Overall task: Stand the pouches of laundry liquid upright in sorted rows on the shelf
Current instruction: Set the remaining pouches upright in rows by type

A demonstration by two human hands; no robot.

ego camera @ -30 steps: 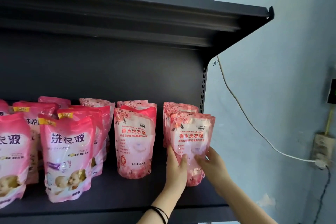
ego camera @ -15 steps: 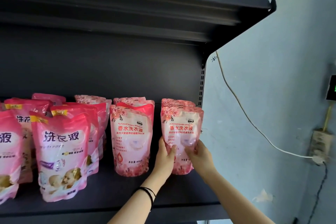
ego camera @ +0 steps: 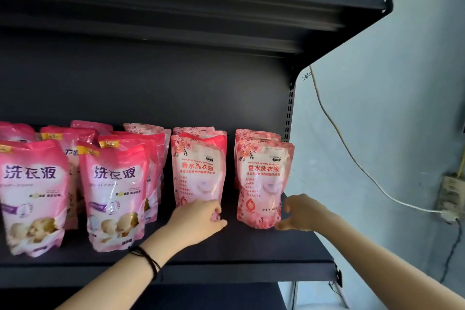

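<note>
At the left, baby-print pouches (ego camera: 115,189) stand upright in rows on the dark shelf (ego camera: 226,254). Next comes the middle floral pouch (ego camera: 198,171), upright at the front of its row. The left hand (ego camera: 196,221), black bands (ego camera: 148,259) on its wrist, grips its lower right corner, fingers (ego camera: 214,207) curled over the front, thumb out along the shelf. A gap further right, the right floral pouch (ego camera: 261,184) stands upright, heading its own row. The right hand (ego camera: 302,212) sits at its lower right corner, fingers curled beside the edge, thumb at the base; whether they pinch it I cannot tell. A white cable (ego camera: 352,156) hangs down the wall beyond.
</note>
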